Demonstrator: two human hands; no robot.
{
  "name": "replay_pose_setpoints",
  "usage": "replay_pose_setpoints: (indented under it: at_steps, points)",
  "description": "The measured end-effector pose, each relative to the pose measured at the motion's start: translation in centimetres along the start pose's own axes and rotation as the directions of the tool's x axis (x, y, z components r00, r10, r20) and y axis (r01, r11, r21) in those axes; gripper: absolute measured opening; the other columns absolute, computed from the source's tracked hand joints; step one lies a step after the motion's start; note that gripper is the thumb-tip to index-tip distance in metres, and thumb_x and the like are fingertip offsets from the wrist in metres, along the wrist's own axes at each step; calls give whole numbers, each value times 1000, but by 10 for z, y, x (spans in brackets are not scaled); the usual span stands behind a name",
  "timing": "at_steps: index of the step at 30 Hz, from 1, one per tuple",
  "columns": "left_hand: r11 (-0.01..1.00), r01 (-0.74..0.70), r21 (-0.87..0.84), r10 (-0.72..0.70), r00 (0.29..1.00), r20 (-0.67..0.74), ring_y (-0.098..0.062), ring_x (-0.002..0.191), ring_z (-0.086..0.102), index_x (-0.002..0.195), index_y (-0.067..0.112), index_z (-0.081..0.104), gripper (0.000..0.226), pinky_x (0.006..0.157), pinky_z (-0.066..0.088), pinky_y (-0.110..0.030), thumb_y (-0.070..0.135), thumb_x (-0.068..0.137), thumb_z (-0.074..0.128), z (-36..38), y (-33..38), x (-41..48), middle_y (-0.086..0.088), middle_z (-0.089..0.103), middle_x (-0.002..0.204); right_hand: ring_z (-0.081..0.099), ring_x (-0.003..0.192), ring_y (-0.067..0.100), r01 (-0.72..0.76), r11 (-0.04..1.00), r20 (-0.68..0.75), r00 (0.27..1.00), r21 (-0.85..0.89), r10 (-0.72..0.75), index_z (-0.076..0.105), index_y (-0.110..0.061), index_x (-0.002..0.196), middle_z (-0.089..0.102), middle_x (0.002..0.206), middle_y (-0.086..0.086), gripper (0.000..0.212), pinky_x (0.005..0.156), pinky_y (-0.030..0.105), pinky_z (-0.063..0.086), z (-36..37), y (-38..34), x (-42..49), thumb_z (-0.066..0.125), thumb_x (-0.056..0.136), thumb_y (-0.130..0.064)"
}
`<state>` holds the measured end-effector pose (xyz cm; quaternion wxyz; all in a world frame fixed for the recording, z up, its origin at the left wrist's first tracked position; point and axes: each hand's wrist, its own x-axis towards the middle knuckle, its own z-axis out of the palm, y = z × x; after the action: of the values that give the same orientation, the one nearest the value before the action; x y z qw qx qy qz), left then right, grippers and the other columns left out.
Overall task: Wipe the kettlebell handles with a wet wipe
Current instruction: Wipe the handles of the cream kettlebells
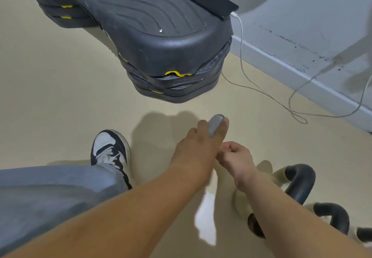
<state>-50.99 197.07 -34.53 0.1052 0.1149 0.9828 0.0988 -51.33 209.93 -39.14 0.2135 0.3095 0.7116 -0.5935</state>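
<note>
My left hand (198, 145) reaches forward over the floor and grips a small grey pack (215, 125) between its fingers. Just right of it, my right hand (236, 158) has its fingers curled and pinched together against the left hand's edge. A white wet wipe (206, 215) hangs blurred below the two hands; its top end is hidden under them. Pale kettlebells with black handles stand on the floor at the lower right: one handle (300, 183) beside my right wrist, another handle (333, 215) closer to me, and a third handle (255, 225) partly hidden behind my right forearm.
A stack of black and yellow aerobic steps (161, 42) fills the space ahead, with a black phone (211, 1) on top and its white charging cable (261, 90) trailing over the floor to the grey wall (302, 26). My left leg and sneaker (109, 153) are at the left.
</note>
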Motion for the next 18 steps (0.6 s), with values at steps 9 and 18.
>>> replay_pose_setpoints:
  at_steps: [9,18]
  points:
    - [799,195,-569,-296,951,-90,-10,107,47,151,52,-3,69,87,44,-27,34,103,43,33,-17,-75,11,45,117,63,79,28,-109,979,-120,984,171,131,67,-2,100,69,91,17,15,91,50,59,30,3,-29,58,96,-12]
    - [798,324,-507,-308,944,118,-21,92,62,130,23,50,54,79,48,-34,51,105,12,-6,-14,-34,6,64,95,53,71,25,-111,972,-69,989,208,128,58,8,95,60,81,13,37,66,37,48,39,2,-27,55,90,-28]
